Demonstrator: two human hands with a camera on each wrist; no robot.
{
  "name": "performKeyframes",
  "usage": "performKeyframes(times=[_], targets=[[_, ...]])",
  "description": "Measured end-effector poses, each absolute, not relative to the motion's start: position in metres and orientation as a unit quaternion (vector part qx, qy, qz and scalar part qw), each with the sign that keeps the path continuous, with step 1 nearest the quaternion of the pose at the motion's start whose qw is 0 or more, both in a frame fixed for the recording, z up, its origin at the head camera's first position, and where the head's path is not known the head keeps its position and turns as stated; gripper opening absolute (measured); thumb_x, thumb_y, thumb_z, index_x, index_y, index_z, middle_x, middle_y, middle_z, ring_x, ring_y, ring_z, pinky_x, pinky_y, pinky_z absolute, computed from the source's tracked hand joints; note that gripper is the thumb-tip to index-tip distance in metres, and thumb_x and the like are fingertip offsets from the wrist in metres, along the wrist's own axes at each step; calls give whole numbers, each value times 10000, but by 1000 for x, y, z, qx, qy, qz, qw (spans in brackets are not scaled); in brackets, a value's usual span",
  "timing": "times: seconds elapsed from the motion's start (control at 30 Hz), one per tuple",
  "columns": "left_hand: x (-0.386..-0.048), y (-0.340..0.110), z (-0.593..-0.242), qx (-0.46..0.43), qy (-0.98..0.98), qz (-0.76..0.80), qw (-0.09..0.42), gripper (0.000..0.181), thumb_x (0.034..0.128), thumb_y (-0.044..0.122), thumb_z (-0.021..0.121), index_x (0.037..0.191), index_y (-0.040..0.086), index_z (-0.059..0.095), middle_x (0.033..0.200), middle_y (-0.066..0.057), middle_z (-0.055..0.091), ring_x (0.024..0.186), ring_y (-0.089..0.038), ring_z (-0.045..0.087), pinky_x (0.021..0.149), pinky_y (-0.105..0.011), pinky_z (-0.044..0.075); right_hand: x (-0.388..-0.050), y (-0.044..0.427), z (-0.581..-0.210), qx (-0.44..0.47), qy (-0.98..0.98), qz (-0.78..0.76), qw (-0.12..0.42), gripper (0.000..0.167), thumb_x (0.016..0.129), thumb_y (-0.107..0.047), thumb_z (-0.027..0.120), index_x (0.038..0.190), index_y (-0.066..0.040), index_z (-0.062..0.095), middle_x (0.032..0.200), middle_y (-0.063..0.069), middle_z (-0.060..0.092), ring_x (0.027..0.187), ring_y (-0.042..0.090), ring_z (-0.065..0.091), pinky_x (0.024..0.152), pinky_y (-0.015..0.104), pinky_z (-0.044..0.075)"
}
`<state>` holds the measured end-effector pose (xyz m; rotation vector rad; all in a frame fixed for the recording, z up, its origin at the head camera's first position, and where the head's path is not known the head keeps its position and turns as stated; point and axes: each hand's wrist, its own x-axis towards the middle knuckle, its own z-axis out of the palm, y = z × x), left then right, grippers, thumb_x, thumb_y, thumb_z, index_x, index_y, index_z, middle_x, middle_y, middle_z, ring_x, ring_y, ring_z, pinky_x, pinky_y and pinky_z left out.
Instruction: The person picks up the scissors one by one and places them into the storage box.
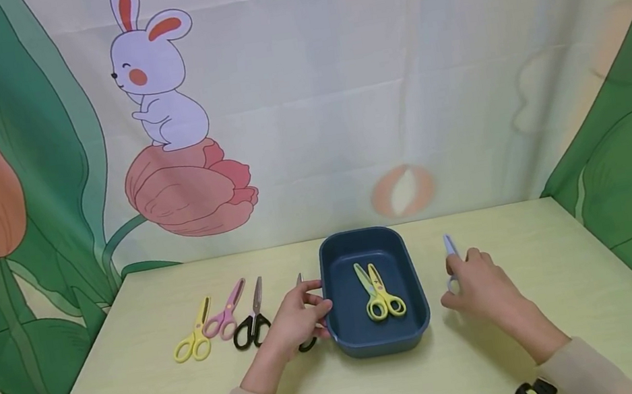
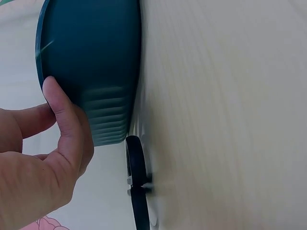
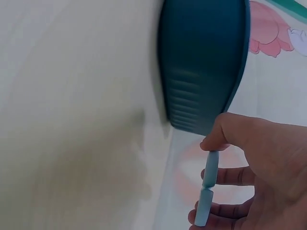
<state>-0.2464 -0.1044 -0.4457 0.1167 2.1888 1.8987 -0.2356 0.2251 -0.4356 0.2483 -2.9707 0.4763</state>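
A dark blue plastic box stands mid-table. Inside it lie yellow scissors and a pair with a pale green blade cover, their handles overlapping. My left hand holds the box's left rim, with fingers against the outer wall in the left wrist view. Black-handled scissors lie partly hidden beneath that hand. To the right of the box, my right hand pinches light blue scissors by the handles. In the right wrist view those handles appear edge-on, off the table.
On the table's left side lie yellow scissors, pink scissors and another black-handled pair. Behind the table hangs a printed cloth with a rabbit and tulips.
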Motion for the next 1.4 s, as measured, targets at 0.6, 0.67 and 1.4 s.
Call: performKeyframes(times=[0.6,0.67,1.4], targets=[[-246,-105,-445,38,752,647,119,484,1028,-11,587,1483,-66,431,1061,-182,539,682,-202,615,585,-344,582,-235,193,-407,112,-973,165,118,308,783,-216,765,979,-62,583,891,139,482,836,336,471,635,435,438],[-246,-105,-445,39,751,648,118,482,1028,-14,584,1481,-69,430,1059,-183,536,679,-202,613,583,-345,582,-235,189,-405,111,-973,169,114,314,785,-222,764,985,-66,579,898,137,480,842,332,466,641,428,433],[-246,-107,-445,48,747,651,123,488,1025,-9,594,1481,-67,429,1055,-182,545,652,-181,594,536,-294,570,-248,129,-395,174,-974,124,71,361,855,-292,781,1051,-61,586,962,156,477,862,297,454,614,377,443]])
